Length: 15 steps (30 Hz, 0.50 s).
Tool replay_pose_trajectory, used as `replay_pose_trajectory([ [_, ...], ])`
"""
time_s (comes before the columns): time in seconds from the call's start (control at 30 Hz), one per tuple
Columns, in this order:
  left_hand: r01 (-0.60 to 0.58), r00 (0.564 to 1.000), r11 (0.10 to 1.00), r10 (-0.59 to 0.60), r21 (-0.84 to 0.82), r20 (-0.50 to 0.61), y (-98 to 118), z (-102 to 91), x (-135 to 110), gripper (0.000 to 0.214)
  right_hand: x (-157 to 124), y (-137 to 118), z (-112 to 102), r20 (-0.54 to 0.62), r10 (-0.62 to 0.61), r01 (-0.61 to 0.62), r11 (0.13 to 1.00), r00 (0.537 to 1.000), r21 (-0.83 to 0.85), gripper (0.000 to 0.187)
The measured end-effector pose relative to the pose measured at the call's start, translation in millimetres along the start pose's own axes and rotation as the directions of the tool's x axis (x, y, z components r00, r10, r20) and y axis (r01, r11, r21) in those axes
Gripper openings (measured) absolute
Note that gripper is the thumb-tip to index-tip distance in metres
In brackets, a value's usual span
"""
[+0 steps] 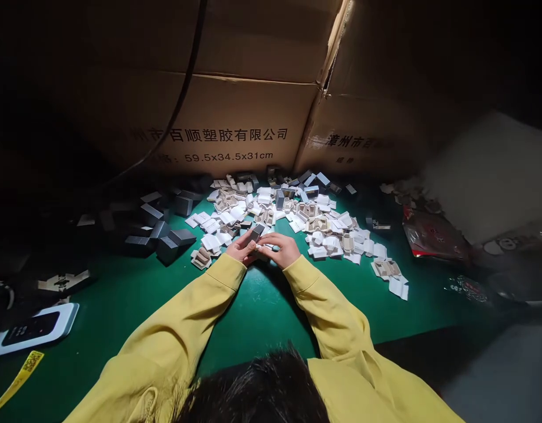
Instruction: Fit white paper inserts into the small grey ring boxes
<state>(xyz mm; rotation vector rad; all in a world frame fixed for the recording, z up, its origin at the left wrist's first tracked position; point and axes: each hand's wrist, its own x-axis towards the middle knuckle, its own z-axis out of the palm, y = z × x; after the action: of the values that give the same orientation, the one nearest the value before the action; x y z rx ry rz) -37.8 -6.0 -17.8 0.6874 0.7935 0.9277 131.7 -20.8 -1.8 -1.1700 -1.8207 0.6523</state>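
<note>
In the middle of the head view, my left hand is closed around a small dark grey box. Close beside it, my right hand has its fingers bent together at the near end of the box. Something small and white shows between the two hands; whether the right fingers grip it is too small to tell. Just beyond the hands spreads a heap of folded white and grey-brown cardboard inserts. Several more dark boxes lie piled to the left of my left hand.
Large brown cartons stand along the back of the green table. A dark cable hangs before them. At left lie a white device and a yellow strap. A red-edged plastic packet lies at right.
</note>
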Motion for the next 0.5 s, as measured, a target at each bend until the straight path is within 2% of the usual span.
replay_pose_trajectory([
  [0.13,-0.036,0.998,0.999,0.034,-0.029,-0.059,-3,-0.1,2,0.079,-1,-2,8,-0.070,0.086,-0.082,0.995,0.994,0.065,0.015],
  [0.3,-0.055,0.992,0.998,0.058,0.028,-0.111,-4,0.6,1,0.076,-1,-2,10,-0.148,0.150,-0.130,0.983,0.978,0.131,0.023],
  [0.5,-0.048,0.996,0.995,0.055,0.093,-0.077,-4,6.7,-2,0.085,1,-1,-5,-0.033,0.049,-0.047,0.998,0.998,0.039,0.010],
])
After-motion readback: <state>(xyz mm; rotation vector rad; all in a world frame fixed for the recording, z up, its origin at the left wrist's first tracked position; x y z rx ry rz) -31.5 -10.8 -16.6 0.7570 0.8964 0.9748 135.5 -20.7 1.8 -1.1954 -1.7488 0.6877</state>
